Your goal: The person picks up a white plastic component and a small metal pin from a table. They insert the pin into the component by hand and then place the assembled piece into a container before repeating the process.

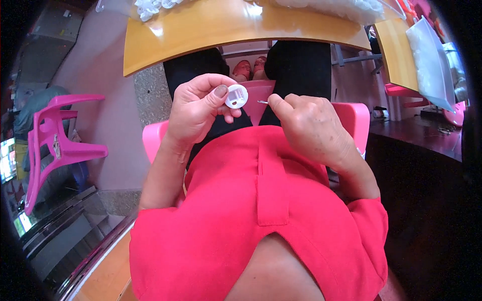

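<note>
Between the thumb and fingers of my left hand point(198, 108) is a small round white plastic part point(236, 96), with a recess and a small dark opening on its face. My right hand point(314, 125) is closed to the right of it, in a fist-like grip. A short thin metal tip point(262, 102) sticks out from between its thumb and forefinger, pointing at the white part but apart from it. The rest of that thin metal tool is hidden inside the hand. Both hands are held above my lap.
A wooden table point(201, 42) stands ahead, bearing a clear tray point(331, 12) of white parts. Another table point(396, 55) with a clear bag point(429, 65) is at the far right. A pink plastic chair point(55, 143) lies left; a dark surface point(427, 135) is at right.
</note>
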{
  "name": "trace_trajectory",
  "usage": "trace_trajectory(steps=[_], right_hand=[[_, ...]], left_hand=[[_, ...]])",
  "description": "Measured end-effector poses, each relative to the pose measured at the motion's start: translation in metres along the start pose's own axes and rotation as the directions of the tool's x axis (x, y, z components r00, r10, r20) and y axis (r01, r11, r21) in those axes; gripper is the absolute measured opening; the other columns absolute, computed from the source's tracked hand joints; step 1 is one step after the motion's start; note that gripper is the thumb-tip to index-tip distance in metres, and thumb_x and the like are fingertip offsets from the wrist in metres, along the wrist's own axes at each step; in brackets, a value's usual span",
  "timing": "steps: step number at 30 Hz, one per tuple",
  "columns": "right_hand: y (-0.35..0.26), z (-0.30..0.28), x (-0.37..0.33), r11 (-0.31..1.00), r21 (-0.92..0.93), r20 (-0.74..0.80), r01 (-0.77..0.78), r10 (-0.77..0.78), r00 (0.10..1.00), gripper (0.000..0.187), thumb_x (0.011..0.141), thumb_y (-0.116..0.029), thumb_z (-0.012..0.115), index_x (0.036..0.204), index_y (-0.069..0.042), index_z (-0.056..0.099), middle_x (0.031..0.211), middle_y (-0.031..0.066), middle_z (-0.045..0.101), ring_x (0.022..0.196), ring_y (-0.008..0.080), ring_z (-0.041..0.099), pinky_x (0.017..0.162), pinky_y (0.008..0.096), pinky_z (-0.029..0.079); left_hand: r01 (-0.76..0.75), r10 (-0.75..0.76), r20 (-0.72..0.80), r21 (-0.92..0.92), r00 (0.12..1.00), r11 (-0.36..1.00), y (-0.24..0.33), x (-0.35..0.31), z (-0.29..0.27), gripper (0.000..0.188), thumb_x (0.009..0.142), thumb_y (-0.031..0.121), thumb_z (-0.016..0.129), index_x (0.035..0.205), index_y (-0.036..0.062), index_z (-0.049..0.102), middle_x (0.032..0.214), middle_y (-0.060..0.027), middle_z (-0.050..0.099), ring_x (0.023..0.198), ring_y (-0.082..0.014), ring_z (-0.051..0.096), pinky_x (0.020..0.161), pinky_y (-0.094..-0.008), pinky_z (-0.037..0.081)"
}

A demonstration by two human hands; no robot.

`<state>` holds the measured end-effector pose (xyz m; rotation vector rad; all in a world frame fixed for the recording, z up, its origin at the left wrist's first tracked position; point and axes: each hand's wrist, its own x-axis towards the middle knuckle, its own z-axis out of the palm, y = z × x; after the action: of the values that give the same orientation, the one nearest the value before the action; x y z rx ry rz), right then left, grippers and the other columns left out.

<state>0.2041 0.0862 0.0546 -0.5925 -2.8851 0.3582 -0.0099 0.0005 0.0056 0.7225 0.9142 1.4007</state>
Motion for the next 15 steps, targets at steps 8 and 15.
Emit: trace_trajectory(steps=[8,15], right_hand=[[0.0049,0.0002,0.0006,1.000,0.008,0.028,0.002,-0.002,1.000,0.022,0.074,-0.001,0.059,0.095,0.001,0.057,0.065,0.0097,0.056,0.061,0.0252,0.062,0.052,0.0356,0.049],[0.0041,-0.0009,0.0013,1.000,0.013,0.024,0.004,-0.004,1.000,0.022,0.073,-0.001,0.060,0.095,0.001,0.057,0.064,0.0101,0.055,0.061,0.0255,0.061,0.052,0.0360,0.049]], left_hand=[[-0.044,0.043,-0.037,-0.022,0.998,0.999,0.0010,0.0050,0.0000,0.020,0.094,0.011,0.056,0.106,-0.0035,0.060,0.092,-0.0124,0.066,0.079,-0.0175,0.065,0.063,-0.0277,0.054],[-0.091,0.090,-0.041,-0.007,0.995,0.996,-0.0020,0.0061,0.0009,0.019,0.093,0.010,0.056,0.105,-0.0039,0.060,0.093,-0.0126,0.066,0.079,-0.0169,0.064,0.063,-0.0279,0.054]])
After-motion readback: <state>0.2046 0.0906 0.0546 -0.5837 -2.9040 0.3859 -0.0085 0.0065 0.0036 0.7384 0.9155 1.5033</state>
